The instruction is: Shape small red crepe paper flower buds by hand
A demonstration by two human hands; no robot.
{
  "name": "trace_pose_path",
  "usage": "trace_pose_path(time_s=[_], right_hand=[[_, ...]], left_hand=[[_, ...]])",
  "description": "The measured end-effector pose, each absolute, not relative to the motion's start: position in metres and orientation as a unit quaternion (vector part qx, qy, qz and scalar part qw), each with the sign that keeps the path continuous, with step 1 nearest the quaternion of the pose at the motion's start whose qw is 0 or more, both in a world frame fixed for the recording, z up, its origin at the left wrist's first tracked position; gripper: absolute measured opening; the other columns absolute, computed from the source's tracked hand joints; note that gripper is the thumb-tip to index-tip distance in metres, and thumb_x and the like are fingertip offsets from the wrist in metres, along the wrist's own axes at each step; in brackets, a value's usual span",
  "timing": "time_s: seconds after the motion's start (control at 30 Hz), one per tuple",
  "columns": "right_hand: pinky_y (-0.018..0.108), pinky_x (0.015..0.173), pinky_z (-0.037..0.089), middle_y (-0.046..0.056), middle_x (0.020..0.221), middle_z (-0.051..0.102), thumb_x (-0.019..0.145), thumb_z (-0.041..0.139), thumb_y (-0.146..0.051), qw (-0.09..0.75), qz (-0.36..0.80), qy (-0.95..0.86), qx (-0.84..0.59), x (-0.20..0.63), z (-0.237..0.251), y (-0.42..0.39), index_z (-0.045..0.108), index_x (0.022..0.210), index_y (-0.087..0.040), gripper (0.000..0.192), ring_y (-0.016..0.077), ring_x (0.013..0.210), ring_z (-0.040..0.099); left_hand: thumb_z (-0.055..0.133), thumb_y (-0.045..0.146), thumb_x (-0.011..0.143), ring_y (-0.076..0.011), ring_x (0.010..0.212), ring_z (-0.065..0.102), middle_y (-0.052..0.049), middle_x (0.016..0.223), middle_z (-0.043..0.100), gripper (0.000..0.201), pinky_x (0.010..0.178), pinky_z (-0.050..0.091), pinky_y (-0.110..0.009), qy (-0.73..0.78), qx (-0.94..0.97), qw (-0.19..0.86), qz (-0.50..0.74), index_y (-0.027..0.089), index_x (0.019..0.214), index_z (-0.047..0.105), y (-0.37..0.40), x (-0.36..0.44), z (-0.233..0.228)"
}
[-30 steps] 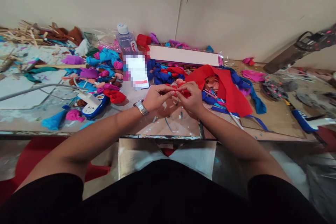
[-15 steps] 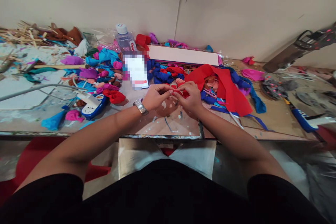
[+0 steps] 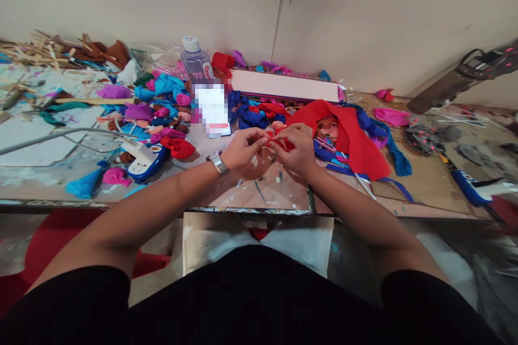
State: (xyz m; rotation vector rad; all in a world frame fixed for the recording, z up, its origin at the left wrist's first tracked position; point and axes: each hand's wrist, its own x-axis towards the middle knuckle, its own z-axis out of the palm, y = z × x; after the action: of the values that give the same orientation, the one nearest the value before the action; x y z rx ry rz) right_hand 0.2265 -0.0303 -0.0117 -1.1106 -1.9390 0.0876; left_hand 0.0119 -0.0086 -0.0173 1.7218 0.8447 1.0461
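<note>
In the head view, my left hand [image 3: 245, 148] and my right hand [image 3: 296, 148] meet over the table, fingertips pinched close together. Between them is a small piece of red cloth [image 3: 270, 138], mostly hidden by the fingers. A watch is on my left wrist. Just behind and to the right of my right hand, a long red cloth strip [image 3: 356, 140] lies curved over a pile of blue, pink and brown scraps. Behind my left hand lies a phone [image 3: 212, 110], its screen blurred out.
A power strip [image 3: 145, 164] with a plugged-in cable sits at left, among colourful cloth pieces. A water bottle [image 3: 196, 59] and a long pale box [image 3: 283, 85] stand near the wall. Pliers [image 3: 60, 110] and wood sticks lie far left. A dark cylinder [image 3: 441, 83] leans at right.
My right hand's fingers have drawn slightly away from my left fingertips, showing a little more red cloth between them. The view has shifted slightly.
</note>
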Motion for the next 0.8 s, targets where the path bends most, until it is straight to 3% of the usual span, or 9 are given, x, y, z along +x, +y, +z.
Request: trace_pose_path(time_s=[0.27, 0.5, 0.8], right_hand=[[0.053, 0.108, 0.041, 0.002, 0.106, 0.085, 0.1, 0.075, -0.044, 0.426, 0.009, -0.792, -0.437, 0.2279, -0.0112, -0.0301, 0.082, 0.103, -0.03, 0.016, 0.0287, 0.112, 0.068], [0.051, 0.104, 0.042, 0.002, 0.095, 0.083, 0.099, 0.076, -0.038, 0.444, -0.007, -0.794, -0.415, 0.2271, -0.0103, -0.0312, 0.079, 0.092, -0.028, 0.013, 0.0278, 0.106, 0.068], [0.049, 0.101, 0.042, 0.002, 0.098, 0.083, 0.097, 0.078, -0.036, 0.439, 0.017, -0.788, -0.432, 0.2247, -0.0133, -0.0305, 0.076, 0.093, -0.026, 0.011, 0.0282, 0.107, 0.067]], left_hand=[[0.076, 0.068, 0.092, -0.0119, 0.06, 0.068, -0.002, 0.073, 0.073, 0.053, 0.058, 0.053, -0.022, 0.34, 0.683, 0.485, 0.429, 0.015, 0.1, 0.076, -0.0095, 0.0129, -0.017], [0.079, 0.067, 0.09, -0.0121, 0.062, 0.068, -0.005, 0.076, 0.076, 0.054, 0.058, 0.051, -0.022, 0.335, 0.681, 0.496, 0.421, 0.014, 0.102, 0.078, -0.0091, 0.0126, -0.0161], [0.083, 0.065, 0.087, -0.0135, 0.069, 0.071, -0.008, 0.088, 0.081, 0.053, 0.066, 0.057, -0.025, 0.338, 0.67, 0.492, 0.441, 0.015, 0.102, 0.079, -0.0032, 0.0126, -0.0259]])
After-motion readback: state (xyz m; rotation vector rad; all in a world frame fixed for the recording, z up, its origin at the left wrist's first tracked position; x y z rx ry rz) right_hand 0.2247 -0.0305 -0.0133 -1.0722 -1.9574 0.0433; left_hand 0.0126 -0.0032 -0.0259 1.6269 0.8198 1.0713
